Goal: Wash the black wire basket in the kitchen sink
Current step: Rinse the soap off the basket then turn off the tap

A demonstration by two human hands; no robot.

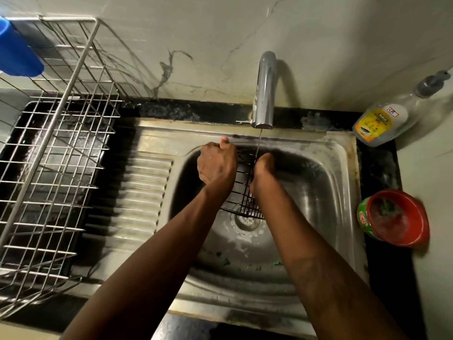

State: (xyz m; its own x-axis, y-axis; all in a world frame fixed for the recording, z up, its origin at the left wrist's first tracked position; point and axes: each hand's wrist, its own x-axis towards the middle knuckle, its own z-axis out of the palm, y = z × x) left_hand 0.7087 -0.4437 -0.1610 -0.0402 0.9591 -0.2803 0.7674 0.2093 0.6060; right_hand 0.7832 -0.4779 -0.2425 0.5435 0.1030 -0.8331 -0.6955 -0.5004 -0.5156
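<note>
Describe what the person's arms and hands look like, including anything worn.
The left hand and right hand are ungloved, the arms bare to the frame edge: no sleeves, watch or bracelet show. Rings cannot be judged; the fingers are mostly hidden.

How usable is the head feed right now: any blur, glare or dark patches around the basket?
Head view: dim warm light; the black wire basket blends into the shadowed sink; left hand and right hand look slightly soft; glare streaks the tap; wide-angle lens bows the dish rack.
</note>
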